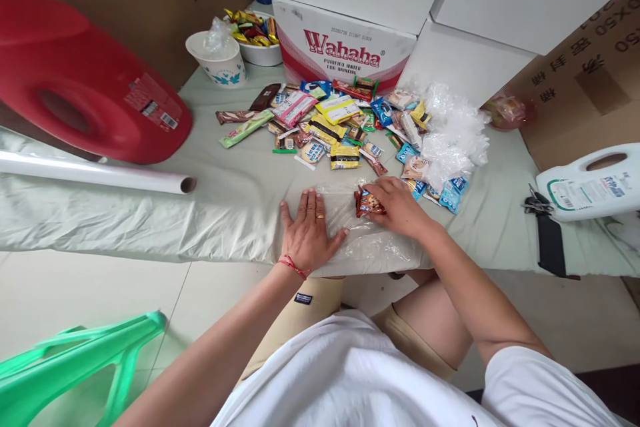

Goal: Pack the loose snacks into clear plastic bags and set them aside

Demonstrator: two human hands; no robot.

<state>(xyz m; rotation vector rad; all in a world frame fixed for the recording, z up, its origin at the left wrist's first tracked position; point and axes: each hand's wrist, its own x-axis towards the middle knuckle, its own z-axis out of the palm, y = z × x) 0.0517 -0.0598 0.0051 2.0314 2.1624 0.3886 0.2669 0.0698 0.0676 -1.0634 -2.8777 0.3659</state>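
Brown snack packet [367,203] sits over the clear bag [375,240] — projecting leftward from the fingers of the right hand [400,207], which grasp its right side. Left hand [306,233] lies flat at the bag's left edge — fingers spread, released. Snack pile [337,130] beyond bag.

Plastic bag [367,238] before snack pile [327,128]

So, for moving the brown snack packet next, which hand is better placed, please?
Probably the right hand: its fingers hold the brown snack packet. The left hand lies flat by the clear plastic, apart from the packet.
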